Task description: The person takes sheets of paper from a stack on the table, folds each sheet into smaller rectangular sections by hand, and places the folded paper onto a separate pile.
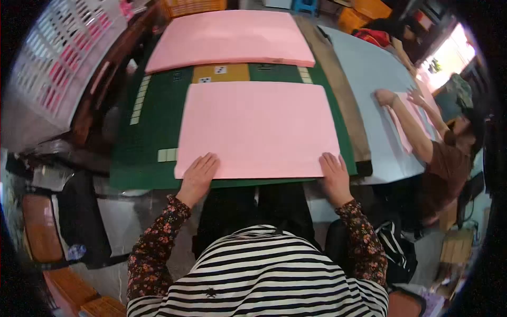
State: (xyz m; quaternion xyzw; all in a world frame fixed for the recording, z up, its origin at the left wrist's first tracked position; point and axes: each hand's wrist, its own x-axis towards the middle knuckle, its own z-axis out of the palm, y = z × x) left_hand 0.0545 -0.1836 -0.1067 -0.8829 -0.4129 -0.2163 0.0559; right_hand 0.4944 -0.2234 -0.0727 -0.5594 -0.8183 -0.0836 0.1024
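A smooth pink rectangular sheet (259, 129) lies flat before me on a green mat printed like a game table. I cannot tell whether it is cloth or paper, or one layer or several. On its near left corner rests my left hand (199, 171), fingers stretched flat over the top. My right hand (335, 173) lies at the near right corner, its fingers extended along the edge. The thumbs are mostly hidden. Farther back, a thick pink stack (232, 39) spans the mat, apart from the near sheet.
The green mat (153, 119) shows around the sheet. To the right, a co-worker (449, 169) handles a pink piece (404, 127) on a pale blue table (359, 79). A white plastic crate (63, 63) stands at left, and a dark-backed chair (82, 214) sits below it.
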